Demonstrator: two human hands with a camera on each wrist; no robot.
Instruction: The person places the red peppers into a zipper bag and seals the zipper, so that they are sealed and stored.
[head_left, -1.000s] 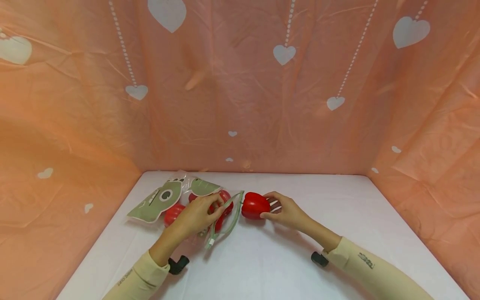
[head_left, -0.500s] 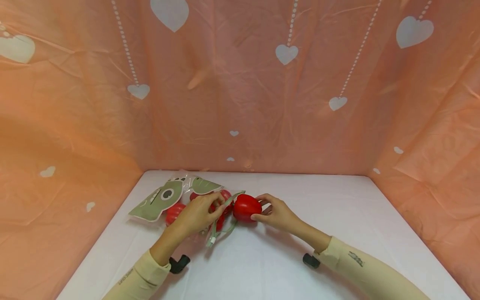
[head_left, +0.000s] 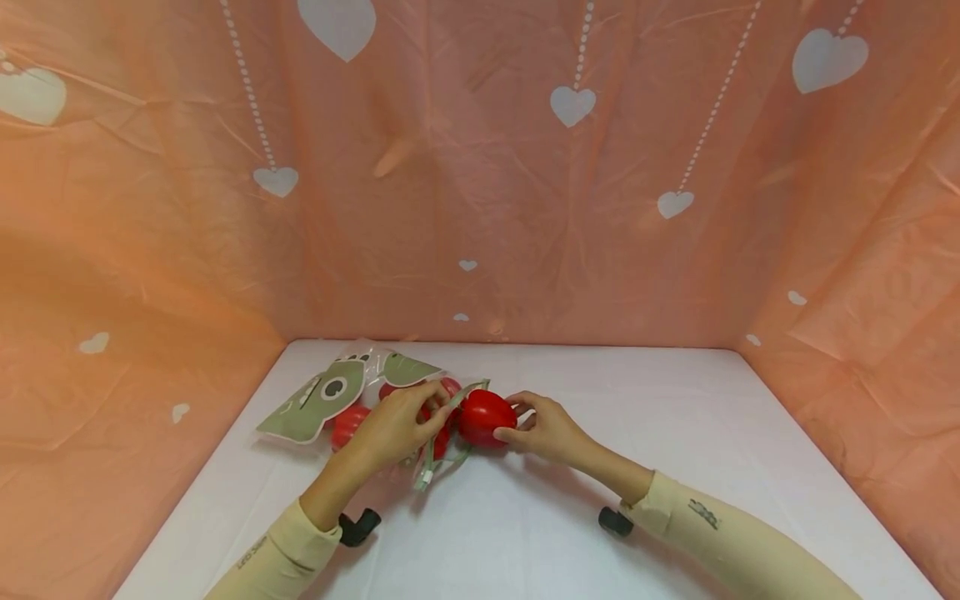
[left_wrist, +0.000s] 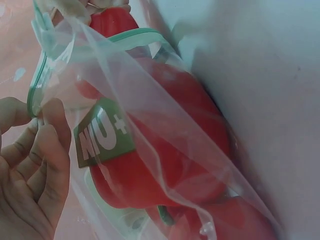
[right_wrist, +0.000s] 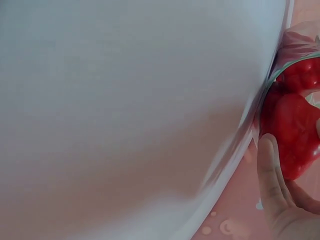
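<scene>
A clear zip bag (head_left: 306,410) with a green one-eyed monster print lies on the left of the table, several red bell peppers (left_wrist: 180,115) inside it. My left hand (head_left: 397,423) pinches the green-edged rim (left_wrist: 34,92) of its mouth between thumb and fingers. From the right, my right hand (head_left: 549,429) grips another red bell pepper (head_left: 486,418) by its near end, thumb in front and fingers behind. That pepper's far end is at the bag's mouth, overlapping the green zip strip. In the right wrist view, the held pepper (right_wrist: 292,127) sits against the peppers within the bag.
A white cloth covers the table (head_left: 675,417). Behind and at both sides hangs an orange curtain (head_left: 510,233) with white hearts. Dark wrist-camera parts (head_left: 360,527) show under both forearms. A white zip slider (head_left: 427,477) is at the bag mouth's near end.
My right hand has moved left with the bell pepper, bringing it from beside the bag's rim into its mouth. My left hand has stayed at the rim.
</scene>
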